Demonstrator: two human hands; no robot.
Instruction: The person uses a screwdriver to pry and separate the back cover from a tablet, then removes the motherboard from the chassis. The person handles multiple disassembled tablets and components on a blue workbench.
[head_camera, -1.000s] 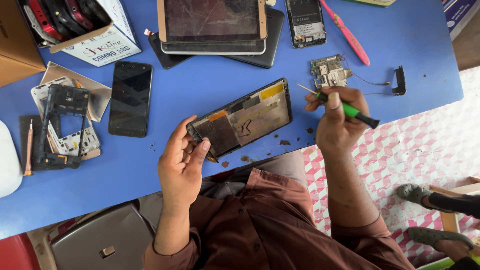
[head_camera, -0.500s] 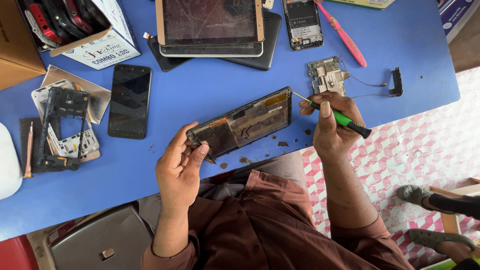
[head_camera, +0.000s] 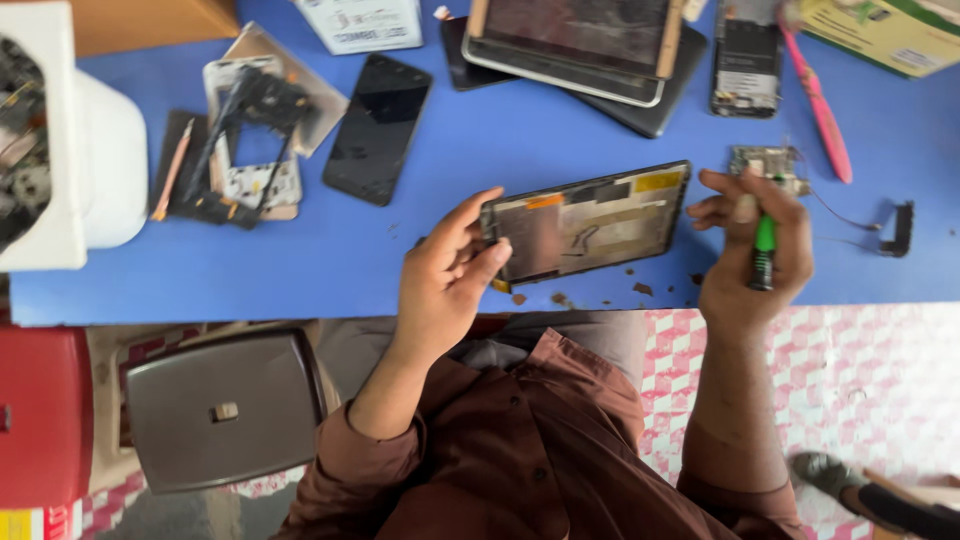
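Blue table (head_camera: 300, 270) carries an opened tablet (head_camera: 590, 220) near its front edge, its left end pinched by the left hand (head_camera: 440, 280), while the right hand (head_camera: 760, 250) just beside it grips a green-handled screwdriver (head_camera: 764, 250).

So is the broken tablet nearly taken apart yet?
Partly. The opened tablet already has its back off, insides showing, with small bits on the blue table. The left hand grips its end; the right hand holds a green screwdriver. The inner parts remain in place.
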